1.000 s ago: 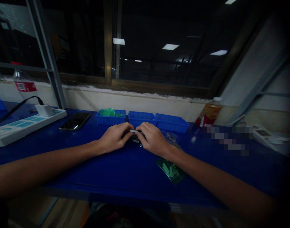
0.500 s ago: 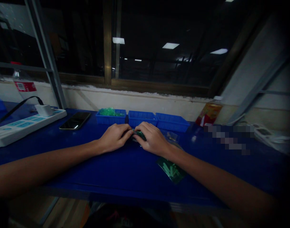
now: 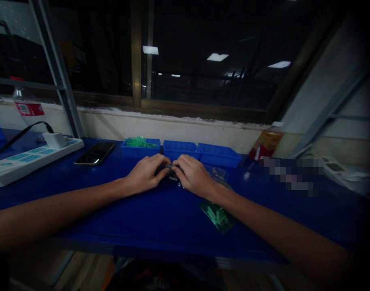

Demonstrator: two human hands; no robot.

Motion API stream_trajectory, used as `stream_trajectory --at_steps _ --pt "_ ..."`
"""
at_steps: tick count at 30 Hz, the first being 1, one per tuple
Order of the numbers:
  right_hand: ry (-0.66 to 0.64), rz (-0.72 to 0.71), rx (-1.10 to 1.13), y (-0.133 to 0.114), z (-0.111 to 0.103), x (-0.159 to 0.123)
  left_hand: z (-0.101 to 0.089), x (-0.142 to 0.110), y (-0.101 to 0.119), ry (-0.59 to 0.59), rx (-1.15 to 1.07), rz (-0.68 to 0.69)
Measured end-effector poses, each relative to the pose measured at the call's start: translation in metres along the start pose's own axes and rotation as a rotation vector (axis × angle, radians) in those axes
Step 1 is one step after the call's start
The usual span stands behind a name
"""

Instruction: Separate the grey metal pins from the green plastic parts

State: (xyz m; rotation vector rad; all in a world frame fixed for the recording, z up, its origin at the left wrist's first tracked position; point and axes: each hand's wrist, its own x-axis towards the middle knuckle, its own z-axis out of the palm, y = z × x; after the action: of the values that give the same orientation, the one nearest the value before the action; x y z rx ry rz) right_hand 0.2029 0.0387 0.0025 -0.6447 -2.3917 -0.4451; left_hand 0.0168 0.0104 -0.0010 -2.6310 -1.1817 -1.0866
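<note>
My left hand [image 3: 146,174] and my right hand [image 3: 194,174] meet over the middle of the blue table [image 3: 136,218]. Both are closed, with thumbs and fingers pinching a small dark part [image 3: 172,166] between them. Fingers cover most of it, so its kind cannot be made out. Just beneath, a dark piece with a small shiny round end [image 3: 179,184] shows beside my right thumb. A green plastic bag [image 3: 218,217] of light green strips lies under my right forearm. Behind my right wrist is a clear bag [image 3: 218,173] with small contents that are too dim to name.
Three blue bins stand behind my hands: a left bin [image 3: 140,151] with green plastic bags, a middle bin [image 3: 181,150] and a right bin [image 3: 219,155]. On the left are a phone [image 3: 94,153], a power strip [image 3: 36,158] and a bottle [image 3: 27,108]. An orange-red package [image 3: 266,144] stands at back right.
The held part has turned between my fingers: a pale flat edge showed first, then a greenish surface, now a dark edge. My hands stay in nearly the same place.
</note>
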Motion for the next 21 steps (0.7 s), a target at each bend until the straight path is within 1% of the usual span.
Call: stream_trajectory --at_steps 13,21 --pt "-0.007 0.003 0.017 -0.0001 -0.001 0.0003 0.0003 0.0002 -0.0011 -0.005 0.01 -0.001" --pt "-0.009 0.038 0.059 -0.0015 -0.0017 -0.0003 0.0008 0.0003 -0.0014 -0.003 0.033 -0.02"
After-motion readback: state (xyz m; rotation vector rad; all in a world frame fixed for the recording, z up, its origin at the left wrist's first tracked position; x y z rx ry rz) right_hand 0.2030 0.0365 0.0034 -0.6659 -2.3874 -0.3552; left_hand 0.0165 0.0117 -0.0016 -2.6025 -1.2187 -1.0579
